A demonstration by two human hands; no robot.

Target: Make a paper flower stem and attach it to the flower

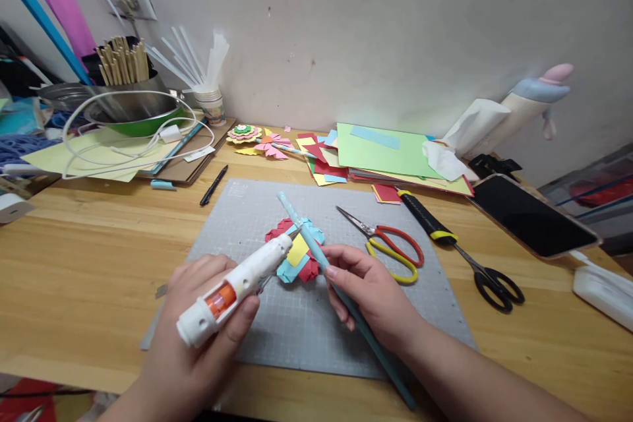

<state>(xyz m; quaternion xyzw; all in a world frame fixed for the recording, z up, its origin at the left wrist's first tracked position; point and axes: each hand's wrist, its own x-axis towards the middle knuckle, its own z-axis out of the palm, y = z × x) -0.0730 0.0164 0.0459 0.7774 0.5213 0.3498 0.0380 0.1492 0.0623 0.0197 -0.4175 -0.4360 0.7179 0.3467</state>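
Note:
My left hand is closed around a white hot glue gun with an orange part showing in its side. The nozzle tip meets or nearly meets a blue rolled-paper stick. Between the thumb and fingers of my right hand the stick is held at a slant, its lower end reaching toward the table's front edge. Beneath them a folded paper flower in red and light blue, with a yellow centre, lies on the grey cutting mat. Part of the flower is hidden by the stick and glue gun.
Scissors with red and yellow handles lie right of the flower. Further right are a black-and-yellow cutter, black-handled scissors and a phone. Green paper, paper flowers and a black pen lie behind.

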